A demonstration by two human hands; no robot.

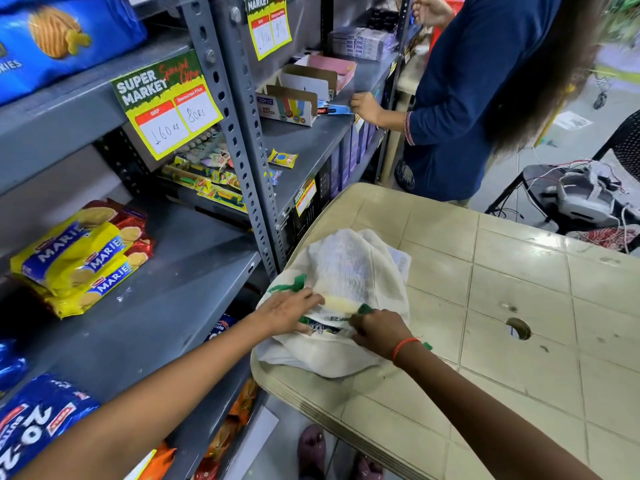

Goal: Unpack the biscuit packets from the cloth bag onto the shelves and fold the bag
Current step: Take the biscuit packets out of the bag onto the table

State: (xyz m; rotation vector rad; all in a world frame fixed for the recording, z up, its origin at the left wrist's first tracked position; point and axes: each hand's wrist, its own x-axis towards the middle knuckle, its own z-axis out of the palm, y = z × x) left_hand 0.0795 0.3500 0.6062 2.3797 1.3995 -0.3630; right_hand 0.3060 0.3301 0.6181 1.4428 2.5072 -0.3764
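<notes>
A white cloth bag with green trim lies on the corner of a beige plastic table. Its mouth faces me and a blue biscuit packet shows inside. My left hand rests flat on the bag's left rim, fingers spread, pressing the cloth. On the right rim my right hand pinches the cloth at the opening. Yellow Marie biscuit packets are stacked on the grey shelf to the left. A blue 20-20 packet lies at the shelf's near end.
Another person in a blue top stands at the far shelf, beyond the table. A black chair with a device and wires stands at the right. Price signs hang from the upper shelf. Orange packets fill the lower shelf.
</notes>
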